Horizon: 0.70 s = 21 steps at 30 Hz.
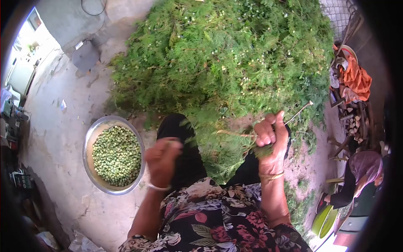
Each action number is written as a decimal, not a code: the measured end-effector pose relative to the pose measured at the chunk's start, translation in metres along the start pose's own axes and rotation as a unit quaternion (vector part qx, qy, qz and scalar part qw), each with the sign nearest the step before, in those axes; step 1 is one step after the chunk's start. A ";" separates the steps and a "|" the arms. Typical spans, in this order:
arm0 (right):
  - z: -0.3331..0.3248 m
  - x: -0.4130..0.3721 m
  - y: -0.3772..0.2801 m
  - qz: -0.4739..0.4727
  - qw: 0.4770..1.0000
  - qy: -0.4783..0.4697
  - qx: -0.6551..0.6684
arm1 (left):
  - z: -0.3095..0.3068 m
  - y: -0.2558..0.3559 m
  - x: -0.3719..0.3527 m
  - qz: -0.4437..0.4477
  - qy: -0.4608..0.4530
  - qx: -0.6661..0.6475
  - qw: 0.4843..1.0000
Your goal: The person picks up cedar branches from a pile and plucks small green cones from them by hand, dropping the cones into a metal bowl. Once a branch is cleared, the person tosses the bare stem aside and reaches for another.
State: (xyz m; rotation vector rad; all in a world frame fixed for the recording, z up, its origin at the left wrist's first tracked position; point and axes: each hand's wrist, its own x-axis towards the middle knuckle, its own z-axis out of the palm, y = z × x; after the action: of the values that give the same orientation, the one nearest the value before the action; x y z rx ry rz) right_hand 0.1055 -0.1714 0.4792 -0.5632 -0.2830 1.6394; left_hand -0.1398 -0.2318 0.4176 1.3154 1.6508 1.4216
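My right hand is closed round a leafy conifer sprig, whose bare stem sticks out to the upper right. The sprig's green part hangs between my knees, partly blurred. My left hand is smeared by motion, its fingers curled in; whatever they hold is hidden. It is just right of a metal basin containing many small green cones. In front of my knees lies a large heap of green conifer branches dotted with pale cones.
At the right edge, another person bends over a green basin. Behind them are stacked firewood and an orange cloth. A grey round object stands on the concrete floor at upper left.
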 end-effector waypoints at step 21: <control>-0.005 0.005 0.017 0.079 0.996 -0.028 -0.004 | 0.068 0.044 0.018 0.244 -0.231 0.125 0.933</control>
State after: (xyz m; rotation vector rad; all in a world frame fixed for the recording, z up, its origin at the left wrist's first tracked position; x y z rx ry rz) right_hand 0.0928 -0.1702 0.4654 -0.5579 -0.2930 1.8097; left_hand -0.0717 -0.1927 0.4449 2.1308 1.2594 1.0435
